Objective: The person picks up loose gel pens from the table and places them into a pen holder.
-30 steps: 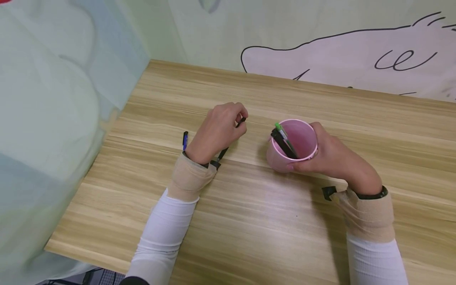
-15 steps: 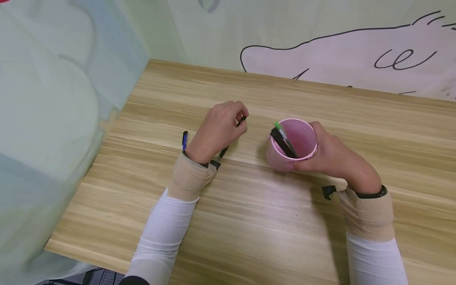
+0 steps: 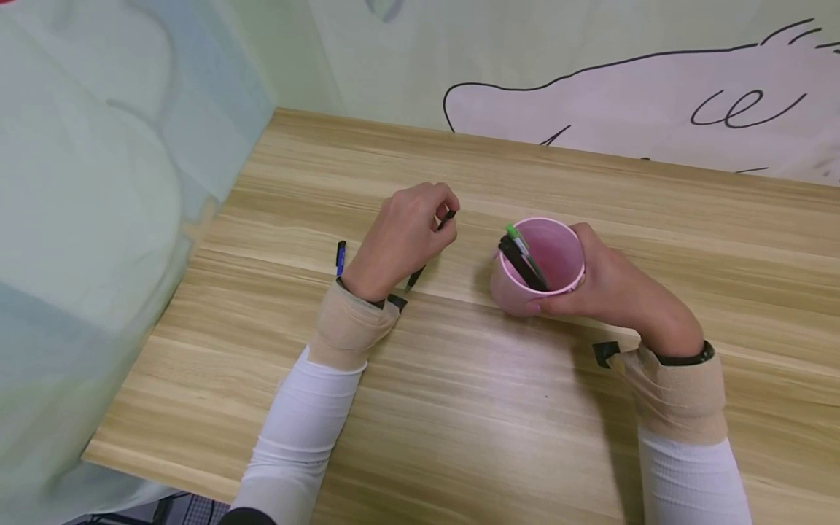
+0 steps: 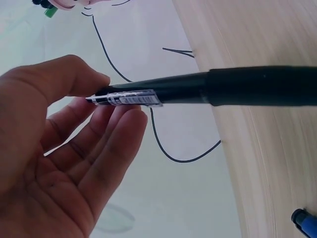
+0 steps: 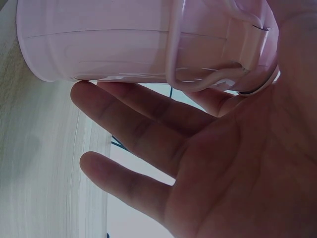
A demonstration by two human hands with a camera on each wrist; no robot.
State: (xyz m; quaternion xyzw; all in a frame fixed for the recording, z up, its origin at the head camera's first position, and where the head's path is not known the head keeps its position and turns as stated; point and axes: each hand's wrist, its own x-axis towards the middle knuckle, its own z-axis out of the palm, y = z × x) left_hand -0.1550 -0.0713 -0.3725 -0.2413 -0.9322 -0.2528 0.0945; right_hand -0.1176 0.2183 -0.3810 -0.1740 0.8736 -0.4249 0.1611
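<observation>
My left hand (image 3: pixel 408 232) pinches a black pen (image 4: pixel 183 88) by one end, between thumb and fingers. A barcode label wraps the pen near the fingertips, and its other end slants down toward the wrist in the head view. To the right, my right hand (image 3: pixel 617 288) grips a small pink bucket (image 3: pixel 515 295) by its side and rim. The bucket's folded handle (image 5: pixel 174 44) shows in the right wrist view. Leaning inside are a green-tipped pen (image 3: pixel 516 237) and a thick black pen (image 3: pixel 521 264). A blue pen with a black end (image 3: pixel 340 258) lies left of my left hand, partly hidden by the wrist.
The wood-grain table (image 3: pixel 459 408) reaches a wall (image 3: pixel 380 73) with a cartoon drawing at the back. A pale patterned curtain-like surface (image 3: pixel 85 240) borders its left edge. A dark tab (image 3: pixel 605 354) sticks out from the right wrist wrap.
My left hand has shifted very slightly up and to the right with the black pen. The right hand and the pink bucket stay in place.
</observation>
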